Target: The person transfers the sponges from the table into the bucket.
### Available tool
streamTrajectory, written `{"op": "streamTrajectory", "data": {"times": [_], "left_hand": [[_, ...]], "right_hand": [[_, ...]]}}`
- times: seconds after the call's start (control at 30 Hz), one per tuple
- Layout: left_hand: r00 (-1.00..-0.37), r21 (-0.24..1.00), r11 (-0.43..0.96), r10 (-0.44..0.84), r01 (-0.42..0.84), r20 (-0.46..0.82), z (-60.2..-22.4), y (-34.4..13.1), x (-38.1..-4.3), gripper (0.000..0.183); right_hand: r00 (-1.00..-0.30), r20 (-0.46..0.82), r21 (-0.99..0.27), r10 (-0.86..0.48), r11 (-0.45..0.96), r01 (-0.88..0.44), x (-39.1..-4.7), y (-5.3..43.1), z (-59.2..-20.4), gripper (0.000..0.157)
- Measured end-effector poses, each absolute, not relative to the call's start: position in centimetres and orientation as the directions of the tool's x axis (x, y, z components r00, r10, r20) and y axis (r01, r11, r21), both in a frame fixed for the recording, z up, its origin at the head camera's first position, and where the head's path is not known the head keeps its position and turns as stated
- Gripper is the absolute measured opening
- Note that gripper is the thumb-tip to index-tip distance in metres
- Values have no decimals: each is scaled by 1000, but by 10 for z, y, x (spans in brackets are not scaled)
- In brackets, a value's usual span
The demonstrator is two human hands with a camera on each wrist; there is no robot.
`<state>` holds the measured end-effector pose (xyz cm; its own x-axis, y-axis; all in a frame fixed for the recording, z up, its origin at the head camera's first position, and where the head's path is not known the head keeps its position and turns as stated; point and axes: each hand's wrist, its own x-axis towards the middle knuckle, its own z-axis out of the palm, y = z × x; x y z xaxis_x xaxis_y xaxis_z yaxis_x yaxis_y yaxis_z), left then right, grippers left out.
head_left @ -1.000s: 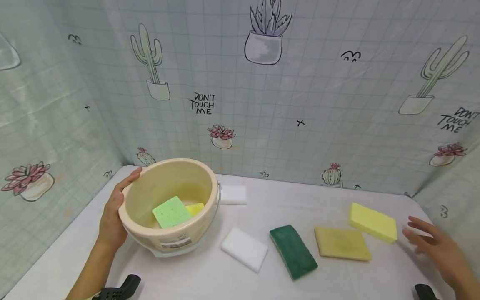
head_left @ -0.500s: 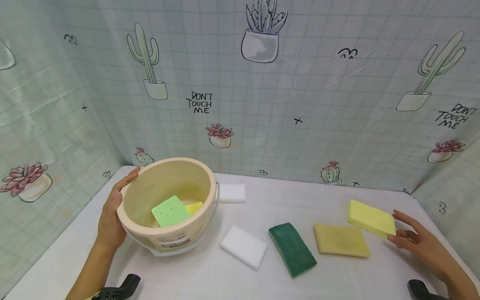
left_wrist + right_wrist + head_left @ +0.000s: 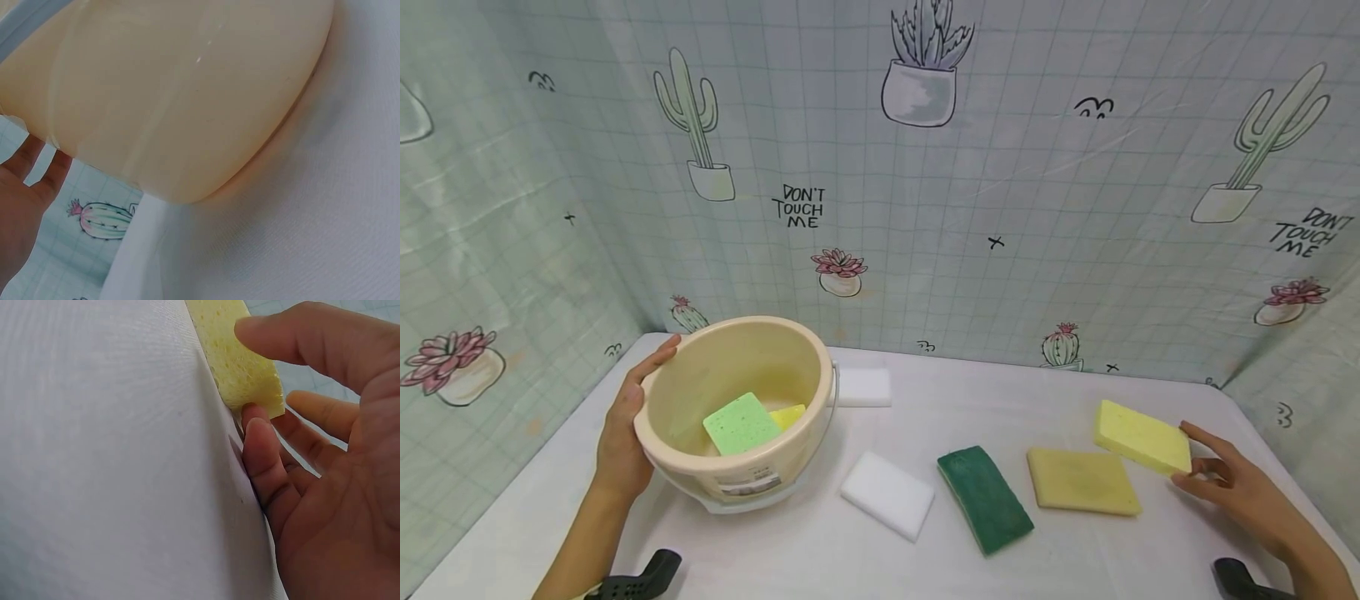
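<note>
My left hand holds a cream bucket by its left side, fingertips reaching up to the rim. Its fingers press the outer wall in the left wrist view. Inside the bucket lie a light green sponge and a bright yellow sponge, the latter partly hidden. At the far right my right hand has thumb and fingers around the right end of a pale yellow sponge. In the right wrist view the thumb overlaps the sponge's porous face and other fingertips are right at its end.
Across the white table lie a mustard-yellow sponge, a dark green scouring pad and a white sponge. Another white sponge sits behind the bucket's right side. A cactus-print curtain encloses the back and sides.
My right hand has moved left from beside the pale yellow sponge to its right end, thumb and fingers closing around it. The left hand and bucket have stayed put.
</note>
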<state>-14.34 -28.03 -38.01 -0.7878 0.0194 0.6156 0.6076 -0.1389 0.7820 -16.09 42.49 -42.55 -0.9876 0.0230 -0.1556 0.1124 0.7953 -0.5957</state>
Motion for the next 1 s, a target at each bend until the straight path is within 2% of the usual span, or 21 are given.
{"op": "streamTrajectory", "data": {"times": [0.4,0.63,1.0], "left_hand": [[-796,789,-147,25,596,605,-380,-281,-144,49],[-808,802,-133,13,583,589,-381,-281,-144,49],[-791,786,-134,19,603,611,-381,-281,-143,49]], "right_hand": [[-992,-123,-599,27,795,96,-163,424,-429,96],[-996,-75,-591,42,803,79,-163,421,-431,90],[-996,-57,-603,63,793,85,-163,411,-418,92]]}}
